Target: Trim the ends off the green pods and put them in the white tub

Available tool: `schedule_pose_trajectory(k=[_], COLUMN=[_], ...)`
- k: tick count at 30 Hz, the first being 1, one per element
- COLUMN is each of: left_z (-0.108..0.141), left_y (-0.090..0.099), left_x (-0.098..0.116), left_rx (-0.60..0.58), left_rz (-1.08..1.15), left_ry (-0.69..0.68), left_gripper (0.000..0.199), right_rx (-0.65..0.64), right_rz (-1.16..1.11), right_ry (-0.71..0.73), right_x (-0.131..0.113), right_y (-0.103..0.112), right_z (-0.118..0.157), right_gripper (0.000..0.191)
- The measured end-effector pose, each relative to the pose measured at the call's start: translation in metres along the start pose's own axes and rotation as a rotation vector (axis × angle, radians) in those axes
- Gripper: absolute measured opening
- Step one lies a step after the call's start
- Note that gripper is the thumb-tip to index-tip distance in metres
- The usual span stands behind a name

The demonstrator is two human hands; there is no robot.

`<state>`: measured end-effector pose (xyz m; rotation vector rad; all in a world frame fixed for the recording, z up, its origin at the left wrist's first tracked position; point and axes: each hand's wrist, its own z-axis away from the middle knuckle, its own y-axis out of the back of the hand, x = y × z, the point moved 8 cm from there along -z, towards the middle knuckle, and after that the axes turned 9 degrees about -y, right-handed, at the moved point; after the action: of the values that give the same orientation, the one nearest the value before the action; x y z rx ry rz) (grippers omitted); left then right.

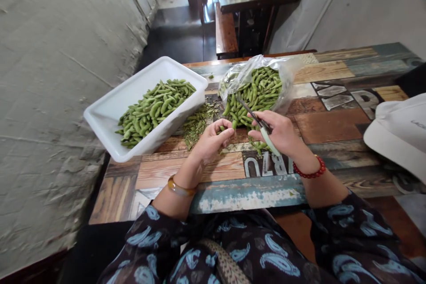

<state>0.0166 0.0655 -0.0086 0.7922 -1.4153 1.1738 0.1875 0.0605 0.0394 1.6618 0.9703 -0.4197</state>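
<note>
My left hand (214,140) grips a green pod (234,124) between thumb and fingers, above the bench (219,193). My right hand (278,131) grips scissors (266,131) beside it. The white tub (121,100) and plastic bag (286,84), both holding pods, rest on the bench.

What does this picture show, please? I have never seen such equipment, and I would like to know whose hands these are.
There is no robot: these are a person's own bare hands. The single picture comes from a camera worn on their head, looking forward and down. On the patterned table are a white tub of green pods, a clear plastic bag with more pods, and small green scraps between them. The left hand holds a pod; the right hand holds scissors.
</note>
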Motion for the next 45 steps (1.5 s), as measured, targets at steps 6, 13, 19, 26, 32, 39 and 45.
schedule_pose_trajectory(k=[6,13,19,26,32,39,45], left_z=[0.0,0.001,0.001,0.0,0.001,0.0,0.001], left_y=[0.005,0.008,0.006,0.003,0.009,0.014,0.009], left_x=[0.001,0.01,0.03,0.037,0.038,0.032,0.034], left_rx=[0.054,0.063,0.045,0.005,0.072,0.116,0.048], left_rz=[0.069,-0.148,-0.347,-0.399,-0.456,-0.395,-0.388], left_ry=[-0.019,-0.15,-0.358,-0.417,-0.438,-0.394,-0.411], left_gripper=[0.036,0.026,0.018,0.015,0.013,0.012,0.015], right_rx=[-0.174,-0.227,-0.239,-0.254,-0.26,-0.171,-0.263], right_rz=[0.058,0.06,0.076,0.088,0.109,0.058,0.017], right_ry=[0.056,0.077,0.081,0.101,0.111,0.084,0.12], right_x=[-0.001,-0.008,-0.015,-0.014,-0.008,-0.002,-0.012], right_y=[-0.017,-0.019,-0.017,-0.017,-0.02,-0.015,-0.02], right_z=[0.004,0.006,0.008,0.008,0.008,0.003,0.005], right_gripper=[0.048,0.049,0.047,0.046,0.04,0.046,0.047])
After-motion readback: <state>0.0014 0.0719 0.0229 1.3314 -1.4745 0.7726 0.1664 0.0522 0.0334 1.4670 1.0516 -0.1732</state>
